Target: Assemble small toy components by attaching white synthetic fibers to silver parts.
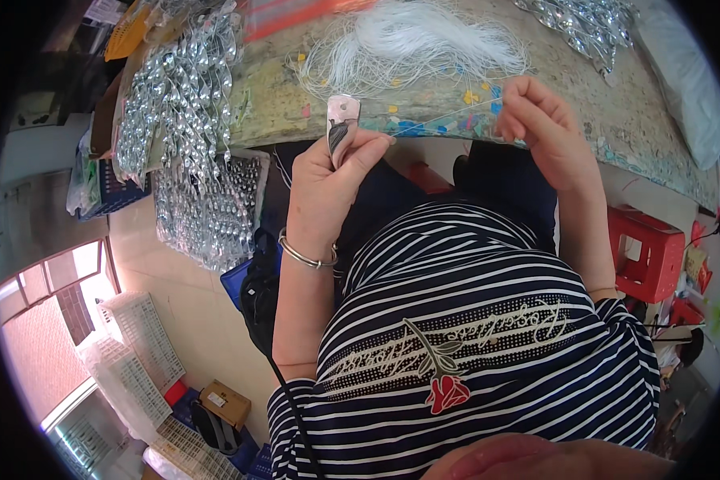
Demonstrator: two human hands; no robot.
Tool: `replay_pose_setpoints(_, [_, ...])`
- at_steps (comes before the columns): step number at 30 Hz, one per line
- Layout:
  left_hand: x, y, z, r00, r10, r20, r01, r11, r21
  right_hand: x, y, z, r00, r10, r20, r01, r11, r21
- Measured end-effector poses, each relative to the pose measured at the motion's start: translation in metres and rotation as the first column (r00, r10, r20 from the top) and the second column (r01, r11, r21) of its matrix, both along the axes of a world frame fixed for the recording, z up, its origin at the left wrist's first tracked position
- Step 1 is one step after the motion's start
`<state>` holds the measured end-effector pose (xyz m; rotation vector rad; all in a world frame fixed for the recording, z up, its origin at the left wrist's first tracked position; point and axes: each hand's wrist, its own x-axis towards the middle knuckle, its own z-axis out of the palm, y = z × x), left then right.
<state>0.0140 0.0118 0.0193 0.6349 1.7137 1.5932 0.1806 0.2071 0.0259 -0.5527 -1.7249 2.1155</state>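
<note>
Between the fingers of my left hand (325, 180) is a small flat tag (343, 112), pale pink with a dark print and a hole near its top. The thumb and forefinger of that hand also pinch one end of a thin white thread (448, 114). It runs taut to my right hand (546, 132), whose fingers are closed on it. Both hands are raised at the near edge of the worktable. Just beyond them, a loose tangled bundle of white string (424, 40) lies on the table.
Silver twisted strips (180, 104) hang over the left of the stained table (268, 96); more silver pieces (588, 32) lie far right beside a white plastic bag (680, 72). A red stool (644, 252) stands at right. White crates (140, 344) and a cardboard box (226, 402) are lower left.
</note>
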Motion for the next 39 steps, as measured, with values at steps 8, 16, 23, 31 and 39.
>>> replay_pose_setpoints(8, [0.006,0.005,-0.002,0.999,-0.026,-0.035,0.024,0.998,-0.063,0.008,0.011,-0.022,0.965,-0.063,0.253,-0.013,0.958,0.288])
replay_pose_setpoints(16, [0.018,0.016,-0.008,0.988,-0.15,-0.039,0.147,0.986,-0.077,-0.02,-0.041,0.002,0.949,0.184,0.257,-0.259,0.919,0.298])
replay_pose_setpoints(23, [0.017,0.012,-0.008,0.984,-0.158,0.079,0.162,0.985,-0.051,-0.021,-0.033,-0.008,0.921,0.202,0.333,-0.303,0.909,0.286])
replay_pose_setpoints(31, [0.012,0.013,-0.019,0.978,-0.159,0.138,0.143,0.982,0.12,-0.019,-0.025,0.003,1.0,0.011,-0.029,-0.008,0.995,0.103])
replay_pose_setpoints(39, [0.017,0.016,-0.013,0.984,-0.166,0.061,0.162,0.985,0.059,-0.027,-0.033,0.0,0.994,0.033,0.103,-0.054,0.977,0.204])
